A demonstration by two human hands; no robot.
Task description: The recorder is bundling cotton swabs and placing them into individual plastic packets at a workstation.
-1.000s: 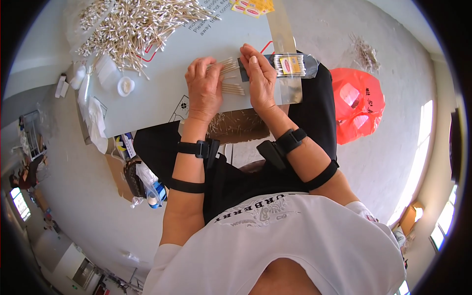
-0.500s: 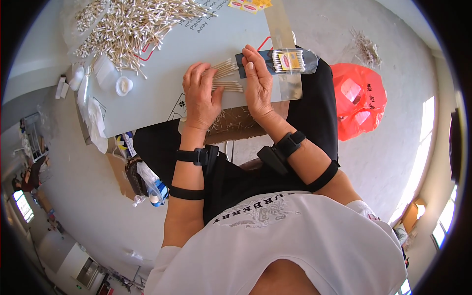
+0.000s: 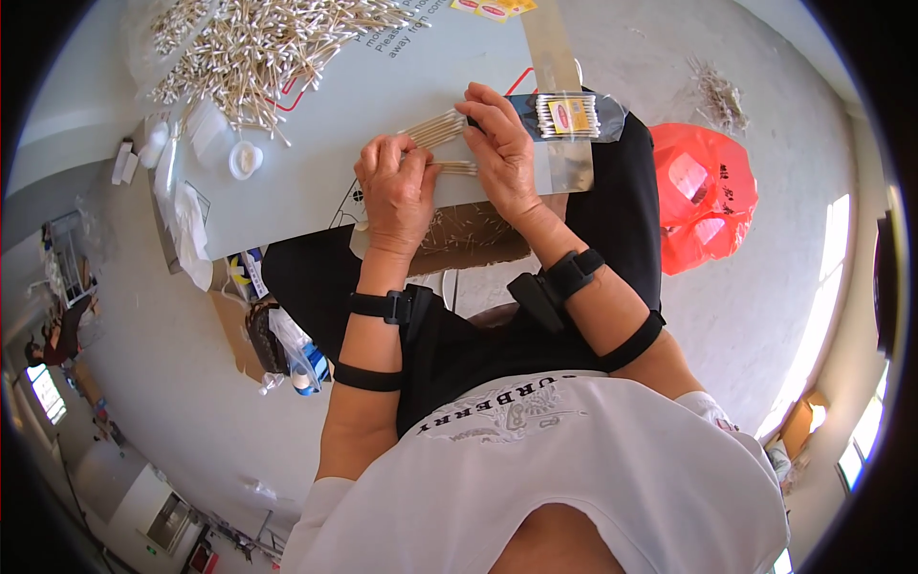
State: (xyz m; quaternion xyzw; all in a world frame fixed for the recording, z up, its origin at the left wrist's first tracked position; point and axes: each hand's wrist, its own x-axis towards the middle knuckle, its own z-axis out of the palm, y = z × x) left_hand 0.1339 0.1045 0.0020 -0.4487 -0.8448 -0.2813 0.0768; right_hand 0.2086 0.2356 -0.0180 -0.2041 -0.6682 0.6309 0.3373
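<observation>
Grey floor [image 3: 612, 67] surrounds a pale desk [image 3: 316, 177], with black print in several lines near its far edge and a small black target mark by the near edge. One red bag [image 3: 706, 196] with dark characters sits on the floor beyond the right edge. At the far left corner, one heap of cotton swabs [image 3: 268, 57], too many to count, spills beside clear plastic [image 3: 158, 67]. Near the left edge stands one round white tub [image 3: 246, 160], its pale content unclear. Yellow cards [image 3: 492, 8], at least two, lie by the far edge towards the right corner. One pack of swabs [image 3: 569, 115], its single yellow label bearing a red oval, straddles the right edge. Below the near edge, one brown carton [image 3: 469, 256] holds scattered swabs. Between the hands, near that edge, lie two small groups of loose swabs [image 3: 432, 129]. The left hand [image 3: 394, 196] curls over their left ends; the right hand [image 3: 502, 158] leaves a narrow gap between thumb and forefinger at the other ends. Whether either grips, I cannot tell.
</observation>
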